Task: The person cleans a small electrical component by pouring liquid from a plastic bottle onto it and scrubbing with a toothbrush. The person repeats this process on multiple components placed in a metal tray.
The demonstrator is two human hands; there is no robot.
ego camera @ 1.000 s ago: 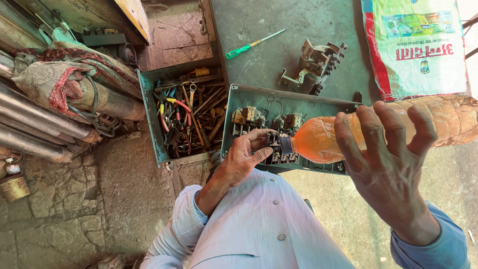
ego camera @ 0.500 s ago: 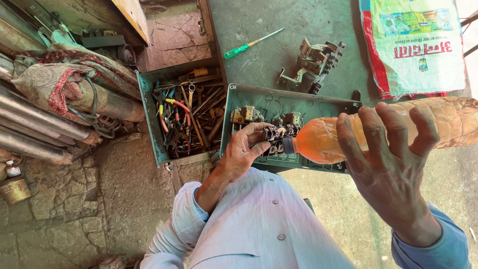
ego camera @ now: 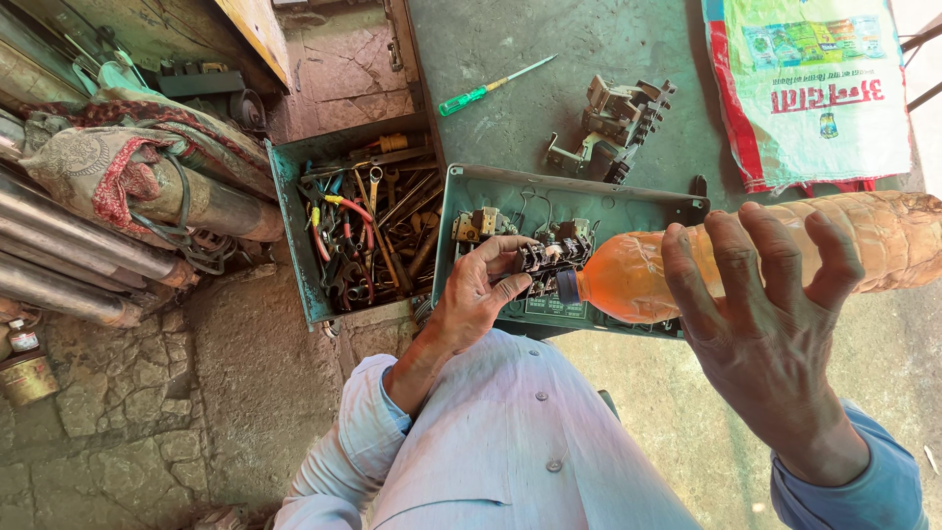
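— Toolbox [ego camera: 294, 236], left of centre: crammed with spanners, pliers, loose wires. Any risk there?

— More at centre. The left hand [ego camera: 476, 299] pinches a black switch block [ego camera: 549, 260] over the green box [ego camera: 569, 196]. The right hand [ego camera: 775, 334], fingers wrapped round a tilted bottle [ego camera: 648, 280] of orange liquid, could splash too much onto the contacts.

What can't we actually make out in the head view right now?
- Head view: the far end of the orange plastic bottle is cut off by the right edge; the right hand covers its middle.
- The black electrical part in the left hand is partly hidden by the fingers.
- The floor of the green metal box lies behind hands and bottle.
- Tools in the open green toolbox are too tangled to tell apart.
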